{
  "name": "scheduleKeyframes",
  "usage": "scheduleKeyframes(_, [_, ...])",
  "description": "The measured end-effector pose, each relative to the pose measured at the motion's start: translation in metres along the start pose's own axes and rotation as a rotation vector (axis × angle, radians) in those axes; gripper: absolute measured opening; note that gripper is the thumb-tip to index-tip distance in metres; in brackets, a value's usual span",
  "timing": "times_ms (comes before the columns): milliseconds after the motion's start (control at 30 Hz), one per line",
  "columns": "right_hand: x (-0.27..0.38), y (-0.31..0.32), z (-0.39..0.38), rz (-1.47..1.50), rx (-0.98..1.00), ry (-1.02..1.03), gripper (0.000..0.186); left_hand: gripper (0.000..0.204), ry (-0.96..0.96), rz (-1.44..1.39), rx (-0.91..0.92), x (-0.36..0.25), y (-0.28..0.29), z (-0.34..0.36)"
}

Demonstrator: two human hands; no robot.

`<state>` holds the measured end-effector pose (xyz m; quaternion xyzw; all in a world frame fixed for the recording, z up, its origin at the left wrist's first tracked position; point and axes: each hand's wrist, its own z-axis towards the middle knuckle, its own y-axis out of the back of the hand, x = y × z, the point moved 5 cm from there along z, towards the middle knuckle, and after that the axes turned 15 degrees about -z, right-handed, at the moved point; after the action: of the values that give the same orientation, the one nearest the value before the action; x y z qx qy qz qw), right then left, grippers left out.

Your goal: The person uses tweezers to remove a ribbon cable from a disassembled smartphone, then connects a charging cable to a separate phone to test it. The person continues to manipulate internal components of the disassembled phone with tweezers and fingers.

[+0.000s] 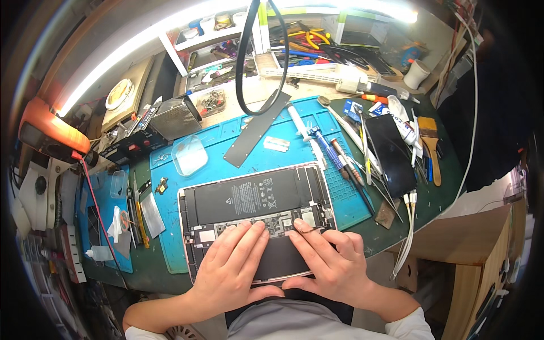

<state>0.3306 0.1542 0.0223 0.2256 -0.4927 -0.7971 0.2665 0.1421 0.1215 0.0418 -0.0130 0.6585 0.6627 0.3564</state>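
An opened tablet (249,201) lies on the bench before me, with its black battery panels and a circuit board (279,224) between them exposed. My left hand (229,266) rests on its lower left part, fingers stretched out together with their tips at the board and thumb along the near edge. My right hand (334,263) lies on the lower right part. Its index and middle fingertips touch the board's right end, the other fingers are bent a little, and the thumb reaches toward the left one. Neither hand shows anything held; what lies under the palms is hidden.
Under the tablet is a blue work mat (170,226). Beyond it lie a dark flat strip (255,133) and a clear plastic box (190,154). To the right are screwdrivers (340,161), a black phone screen (392,153) and a brush (430,150). A black cable loop (240,62) hangs overhead.
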Motion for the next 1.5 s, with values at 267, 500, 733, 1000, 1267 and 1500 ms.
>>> scheduleKeyframes(267, [-0.001, 0.001, 0.001, -0.005, 0.016, -0.018, 0.065, 0.100, 0.024, -0.022, -0.008, -0.001, -0.006, 0.009])
scheduleKeyframes(500, [-0.005, 0.000, -0.003, 0.033, -0.014, -0.069, 0.059, 0.100, 0.063, -0.025, 0.053, -0.006, -0.009, 0.021])
scheduleKeyframes(733, [-0.007, -0.001, -0.003, 0.062, -0.016, -0.074, 0.056, 0.105, 0.053, -0.008, 0.053, -0.012, -0.012, 0.028])
scheduleKeyframes(1000, [-0.006, -0.002, -0.003, 0.064, -0.044, -0.081, 0.047, 0.096, 0.052, 0.006, 0.072, -0.010, -0.013, 0.027])
scheduleKeyframes(1267, [-0.006, -0.003, -0.002, 0.035, -0.077, -0.036, 0.046, 0.092, 0.030, 0.054, 0.014, -0.015, -0.013, 0.028])
scheduleKeyframes(1500, [-0.006, 0.000, -0.002, 0.017, -0.129, -0.066, 0.038, 0.089, 0.071, 0.041, -0.006, -0.014, -0.020, 0.025])
